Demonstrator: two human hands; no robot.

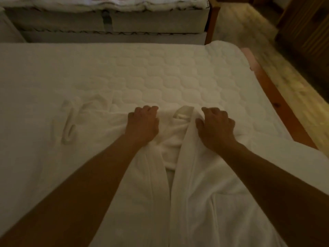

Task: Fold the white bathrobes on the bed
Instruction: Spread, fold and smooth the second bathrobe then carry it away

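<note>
"What's around it, starting from the left?"

"Far left, a crumpled sleeve of the bathrobe lies out sideways on the quilted bed. Behind that, across a narrow gap, a second bed runs along the far side."

"And the hands?"

"The left hand sits knuckles up on the robe's left shoulder, fingers curled into the cloth. The collar is bunched between the two hands. The right hand pinches the edge of the right lapel between thumb and curled fingers. Both forearms reach over the robe and hide strips of it."

"Which way does it lie?"

"Front up and open, on the near part of the bed, right of the middle. Its long axis runs away from the person. The collar points at the second bed and the lower part comes back towards the person, out of sight. A pocket shows on the right panel. Further right are the bed's wooden frame, then pale floor and a blurred wooden cabinet."
</note>
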